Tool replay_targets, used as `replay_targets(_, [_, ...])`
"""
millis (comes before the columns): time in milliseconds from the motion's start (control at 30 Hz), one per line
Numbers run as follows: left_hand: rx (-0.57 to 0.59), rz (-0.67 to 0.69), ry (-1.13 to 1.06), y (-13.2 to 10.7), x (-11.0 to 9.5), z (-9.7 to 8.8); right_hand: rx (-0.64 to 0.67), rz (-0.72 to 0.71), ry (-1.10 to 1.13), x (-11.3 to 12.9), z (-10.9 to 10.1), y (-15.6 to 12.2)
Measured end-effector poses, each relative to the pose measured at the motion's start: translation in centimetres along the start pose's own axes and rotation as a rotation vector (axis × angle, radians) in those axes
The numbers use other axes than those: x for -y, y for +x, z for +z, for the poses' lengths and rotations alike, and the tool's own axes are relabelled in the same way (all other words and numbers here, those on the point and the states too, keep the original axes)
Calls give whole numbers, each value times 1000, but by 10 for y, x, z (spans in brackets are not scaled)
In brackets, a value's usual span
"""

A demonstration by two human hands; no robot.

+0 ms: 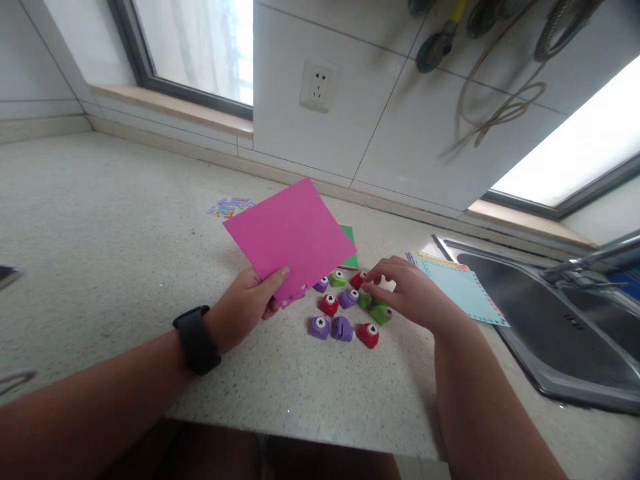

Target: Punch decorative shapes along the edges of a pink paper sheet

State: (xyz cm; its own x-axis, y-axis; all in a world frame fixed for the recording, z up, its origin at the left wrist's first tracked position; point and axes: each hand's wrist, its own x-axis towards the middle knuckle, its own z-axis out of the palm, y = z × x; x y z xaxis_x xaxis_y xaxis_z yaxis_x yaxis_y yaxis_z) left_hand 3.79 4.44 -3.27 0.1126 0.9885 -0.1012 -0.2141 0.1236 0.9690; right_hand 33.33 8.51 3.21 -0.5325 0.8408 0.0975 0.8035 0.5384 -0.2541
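My left hand [255, 293] is closed on a pink sheet of paper [295, 233], thumb on top, and holds it tilted above the counter. Small punched holes run along the sheet's lower edge, near my thumb. My right hand [400, 287] hovers over several small paper punches, its thumb and fingers apart and curved downward. Its fingertips are nearest a red punch [358, 280] and a green punch [365, 297]; I cannot tell whether they touch. Closer to me stand a purple punch [319, 327], another purple punch lying on its side [343, 329] and a red punch [369, 335].
Behind the pink sheet lies green paper [349, 240], mostly hidden. Colourful paper bits [230, 207] are heaped at the back left. To the right, a stack of light blue punched paper [463, 290] overlaps the edge of a metal sink [530, 320]. A wall socket [317, 87] is above the counter.
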Motion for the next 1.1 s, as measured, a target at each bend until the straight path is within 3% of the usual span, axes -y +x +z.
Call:
replay_targets(167, [30, 7, 25, -1, -1, 0, 144, 42, -68, -2, 0, -1])
replay_targets(333, [47, 4, 64, -2, -2, 0, 113, 19, -5, 2, 0, -1])
replay_targets(467, [70, 1, 77, -1, 1, -2, -47, 124, 296, 5, 0, -2])
replay_targets(600, [73, 3, 51, -1, 3, -3, -244, 109, 879, 16, 11, 0])
replay_targets(733, [47, -7, 34, -3, 2, -3, -272, 175, 1257, 40, 28, 7])
replay_targets(900, [36, -5, 54, -5, 1, -1, -222, 179, 1513, 62, 42, 12])
replay_targets(1100, [46, 7, 69, -5, 0, -1, -274, 220, 1562, 61, 41, 12])
